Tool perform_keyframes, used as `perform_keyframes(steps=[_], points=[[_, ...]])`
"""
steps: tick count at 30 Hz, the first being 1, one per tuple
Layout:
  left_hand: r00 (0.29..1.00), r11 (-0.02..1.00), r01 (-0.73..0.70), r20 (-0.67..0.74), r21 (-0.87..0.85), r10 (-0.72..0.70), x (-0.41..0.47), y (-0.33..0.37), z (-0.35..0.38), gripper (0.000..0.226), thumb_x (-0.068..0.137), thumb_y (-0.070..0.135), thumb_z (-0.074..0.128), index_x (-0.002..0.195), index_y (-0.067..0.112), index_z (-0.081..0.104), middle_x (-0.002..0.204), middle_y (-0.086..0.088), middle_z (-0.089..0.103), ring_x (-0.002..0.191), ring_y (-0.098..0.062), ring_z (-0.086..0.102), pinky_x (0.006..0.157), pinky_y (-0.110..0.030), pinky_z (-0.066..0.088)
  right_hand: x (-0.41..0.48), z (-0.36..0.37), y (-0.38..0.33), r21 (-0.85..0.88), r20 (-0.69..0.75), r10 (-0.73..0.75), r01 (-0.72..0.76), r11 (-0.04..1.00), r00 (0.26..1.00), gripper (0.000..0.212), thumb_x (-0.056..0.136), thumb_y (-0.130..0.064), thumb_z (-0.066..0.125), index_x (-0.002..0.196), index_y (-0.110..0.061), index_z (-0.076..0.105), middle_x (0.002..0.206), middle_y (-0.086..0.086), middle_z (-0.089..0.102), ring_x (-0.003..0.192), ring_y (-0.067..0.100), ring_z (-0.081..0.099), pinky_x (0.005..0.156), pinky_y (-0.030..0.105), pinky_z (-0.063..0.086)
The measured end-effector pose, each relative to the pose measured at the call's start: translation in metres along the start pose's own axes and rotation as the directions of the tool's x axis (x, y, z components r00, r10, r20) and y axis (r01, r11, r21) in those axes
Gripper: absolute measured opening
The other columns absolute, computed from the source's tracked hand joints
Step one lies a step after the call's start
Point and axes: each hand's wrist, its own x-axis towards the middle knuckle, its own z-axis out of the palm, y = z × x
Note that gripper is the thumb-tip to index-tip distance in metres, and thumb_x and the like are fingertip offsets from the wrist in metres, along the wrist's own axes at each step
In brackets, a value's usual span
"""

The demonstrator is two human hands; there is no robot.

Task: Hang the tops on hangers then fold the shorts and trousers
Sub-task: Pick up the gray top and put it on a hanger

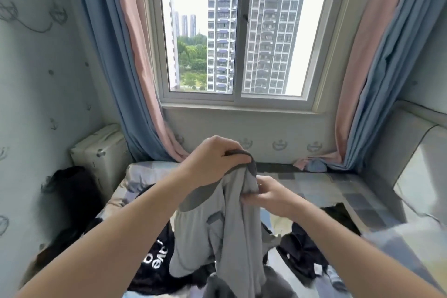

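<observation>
while aloft, garment [232, 225] in left hand [212, 161]

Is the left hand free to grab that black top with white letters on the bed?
Probably not yet: the left hand grips the grey garment, held up. The black top lies exposed just below that forearm, so letting go should clear the way.

Left arm [116, 234]: bare, extended forward and up from the lower left.
Left hand [212, 159]: back upward, fingers curled, gripping the dark band of a grey garment [232, 230].
Right arm [350, 249]: bare, extended from the lower right.
Right hand [273, 197]: lower, near the left hand, fingertips pinching the same garment.
</observation>
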Motion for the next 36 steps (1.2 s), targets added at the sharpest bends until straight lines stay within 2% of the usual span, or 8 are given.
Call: perform_keyframes(steps=[4,9,11,16,20,26,29,36], points=[[0.999,0.998,0.035,-0.002,-0.050,-0.035,-0.004,-0.004,0.045,0.012,0.093,0.023,0.070,0.086,0.019,0.078,0.078,0.008,0.072,0.077,-0.011,0.065,0.079,-0.033,0.052,-0.035,0.003,0.043,0.083,-0.287,-0.065,0.092,0.992,0.956,0.021,0.087,-0.017,0.068,0.094,0.004,0.068,0.085,0.015,0.068,0.081,0.019,0.060,0.071,0.044,0.048],[0.985,0.971,0.123,-0.093,-0.207,-0.145,-0.026,-0.027,0.106,0.024,0.100,0.026,0.060,0.077,0.029,0.067,0.068,0.002,0.061,0.066,-0.013,0.054,0.063,-0.032,0.041,-0.077,-0.008,0.094,0.154,-0.258,0.033,0.008,0.988,0.966,0.027,0.089,-0.008,0.074,0.085,0.012,0.055,0.072,0.013,0.050,0.070,0.019,0.045,0.063,0.040,0.034],[0.968,0.946,0.192,-0.107,-0.263,-0.226,-0.040,-0.040,0.135,0.031,0.103,0.025,0.055,0.073,0.031,0.061,0.065,0.012,0.055,0.065,-0.003,0.049,0.062,-0.022,0.038,-0.090,-0.012,0.101,0.216,-0.226,0.044,0.006,0.976,0.973,0.037,0.086,-0.020,0.075,0.078,0.006,0.051,0.071,0.006,0.041,0.067,0.018,0.037,0.061,0.035,0.028],[0.910,0.862,0.378,-0.033,-0.337,-0.413,-0.083,-0.074,0.199,0.029,0.106,0.023,0.050,0.080,0.010,0.055,0.071,-0.001,0.050,0.068,-0.012,0.047,0.068,-0.036,0.038,-0.110,-0.015,0.112,0.243,-0.302,0.035,0.042,0.969,0.953,0.032,0.091,-0.031,0.063,0.062,-0.024,0.051,0.063,-0.003,0.037,0.061,0.019,0.031,0.055,0.027,0.025],[0.861,0.791,0.410,-0.092,-0.454,-0.500,-0.097,-0.066,0.225,0.040,0.107,0.022,0.046,0.072,0.036,0.060,0.067,0.018,0.056,0.065,-0.001,0.051,0.062,-0.018,0.040,-0.121,-0.007,0.134,0.165,-0.298,0.031,0.019,0.986,0.954,0.027,0.090,-0.028,0.063,0.067,-0.019,0.053,0.060,-0.017,0.040,0.054,0.005,0.033,0.051,0.019,0.028],[0.874,0.808,0.265,-0.223,-0.526,-0.432,-0.078,-0.038,0.215,0.034,0.104,0.035,0.043,0.082,0.011,0.051,0.070,0.000,0.045,0.064,-0.013,0.042,0.057,-0.020,0.037,-0.137,0.002,0.189,0.037,-0.110,0.162,-0.159,0.987,0.981,0.029,0.078,-0.045,0.072,0.073,-0.020,0.057,0.065,-0.007,0.046,0.062,0.011,0.043,0.059,0.030,0.034],[0.873,0.813,0.173,-0.296,-0.555,-0.388,-0.065,-0.024,0.204,0.034,0.107,0.028,0.042,0.076,0.016,0.048,0.065,0.013,0.043,0.061,-0.003,0.040,0.057,-0.012,0.035,-0.139,0.006,0.216,-0.032,-0.057,0.309,-0.311,0.950,0.949,0.024,0.076,-0.049,0.070,0.076,-0.027,0.060,0.066,-0.013,0.054,0.062,0.006,0.050,0.062,0.029,0.041],[0.860,0.845,0.225,-0.310,-0.485,-0.406,-0.053,-0.050,0.191,0.032,0.107,0.025,0.045,0.083,0.005,0.052,0.070,0.007,0.047,0.066,-0.004,0.043,0.063,-0.017,0.038,-0.147,-0.004,0.261,-0.207,-0.109,0.581,-0.590,0.780,0.807,0.014,0.091,-0.024,0.070,0.079,-0.016,0.067,0.083,0.004,0.068,0.083,0.021,0.062,0.071,0.036,0.048]])
